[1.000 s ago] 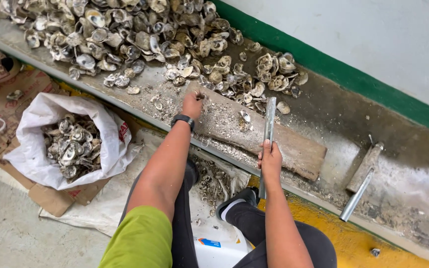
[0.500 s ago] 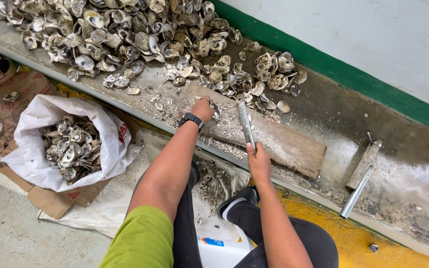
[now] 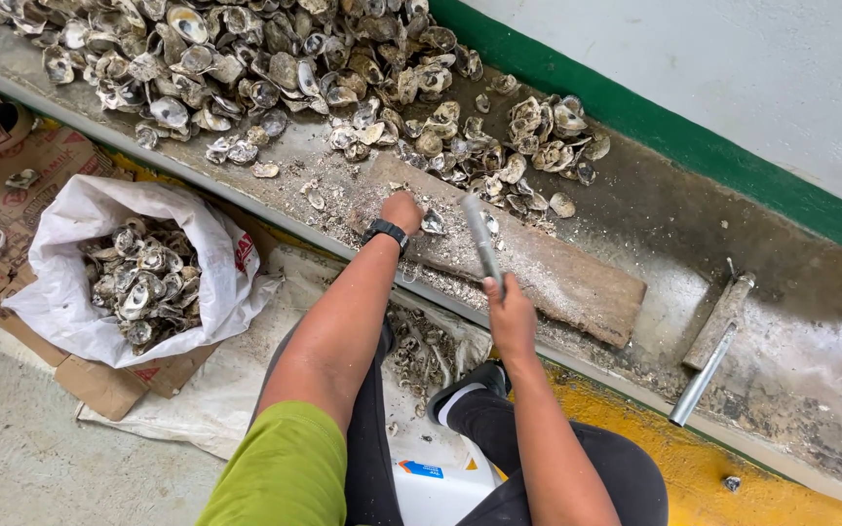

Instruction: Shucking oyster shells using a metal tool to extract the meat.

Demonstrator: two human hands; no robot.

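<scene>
Oyster (image 3: pixel 433 223) pinned on plank (image 3: pixel 577 278) under your left hand (image 3: pixel 402 210) fingers: keep them closed, clear of metal bar (image 3: pixel 480 242) gripped by right hand (image 3: pixel 509 310).

Oyster-shucking yard, shell heap (image 3: pixel 275 68), concrete ledge (image 3: pixel 782 321)

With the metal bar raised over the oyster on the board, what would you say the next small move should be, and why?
Probably a short downward strike. The right hand holds the metal bar tilted above the oyster, which the left hand pins on the wooden board, fingers to one side of the bar's tip.
</scene>
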